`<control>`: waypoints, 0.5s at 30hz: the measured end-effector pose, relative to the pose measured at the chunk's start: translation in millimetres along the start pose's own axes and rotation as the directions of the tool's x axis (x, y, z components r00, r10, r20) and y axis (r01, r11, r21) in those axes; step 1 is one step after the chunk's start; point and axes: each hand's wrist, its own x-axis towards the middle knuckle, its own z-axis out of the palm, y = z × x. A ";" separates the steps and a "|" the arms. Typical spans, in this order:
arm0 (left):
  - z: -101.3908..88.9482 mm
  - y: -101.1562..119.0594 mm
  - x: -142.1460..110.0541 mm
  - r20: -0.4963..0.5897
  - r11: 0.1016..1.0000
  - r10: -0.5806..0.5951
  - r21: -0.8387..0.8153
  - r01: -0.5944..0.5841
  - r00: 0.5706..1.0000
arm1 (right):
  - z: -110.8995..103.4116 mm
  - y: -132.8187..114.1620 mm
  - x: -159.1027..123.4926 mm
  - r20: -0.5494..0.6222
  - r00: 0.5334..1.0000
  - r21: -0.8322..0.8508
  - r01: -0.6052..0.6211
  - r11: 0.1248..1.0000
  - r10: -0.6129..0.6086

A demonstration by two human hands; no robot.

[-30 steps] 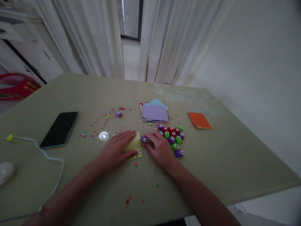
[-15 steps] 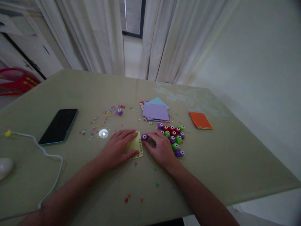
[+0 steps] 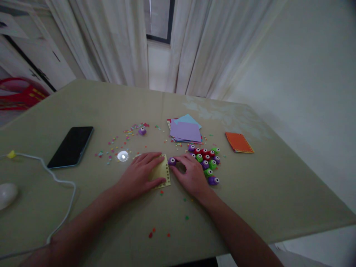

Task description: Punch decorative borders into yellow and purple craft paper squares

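Two hands rest on the olive table (image 3: 250,193), close together at its middle. The left hand (image 3: 137,176) lies flat, fingers spread and released, pressing down a small yellow paper square (image 3: 161,172) whose right edge carries a row of punched holes. The right hand (image 3: 190,174) is curled around a small purple paper punch (image 3: 171,161), thumb and forefinger pinching it, and the punch sits touching the upper right corner of the yellow square. The punch therefore lies just to the right of the left hand's fingertips and at the tip of the right hand's fingers; the right hand is the one on it, the left merely beside it. The square's perforated edge runs roughly away from the person, and the punch sits at its far end.

Just right of the right hand a cluster of punches (image 3: 207,161) in purple, red and green lies touching its knuckles. Farther off lie a stack of coloured paper squares (image 3: 186,129), an orange paper (image 3: 239,142), a lone purple punch (image 3: 142,131) amid scattered confetti (image 3: 114,148), a black phone (image 3: 71,146) and a white cable (image 3: 59,185).

Most of the yellow square is hidden under the left palm. Whether the paper's edge is inside the punch slot cannot be made out, as the picture is dim and the punch small.
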 end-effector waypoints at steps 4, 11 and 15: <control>0.9 -0.6 -1.1 0.007 1.000 0.009 0.017 -0.009 1.000 | -0.7 -0.8 -0.1 0.003 1.000 -0.008 -0.008 1.000 0.008; 2.6 -0.5 -2.4 0.013 0.998 0.018 0.057 -0.018 1.000 | -1.3 -1.5 0.2 0.035 0.999 -0.017 -0.009 1.000 0.010; 3.6 0.3 -2.7 0.008 0.997 0.021 0.073 -0.021 1.000 | -0.7 -2.3 0.3 0.077 0.997 0.001 0.016 1.000 -0.016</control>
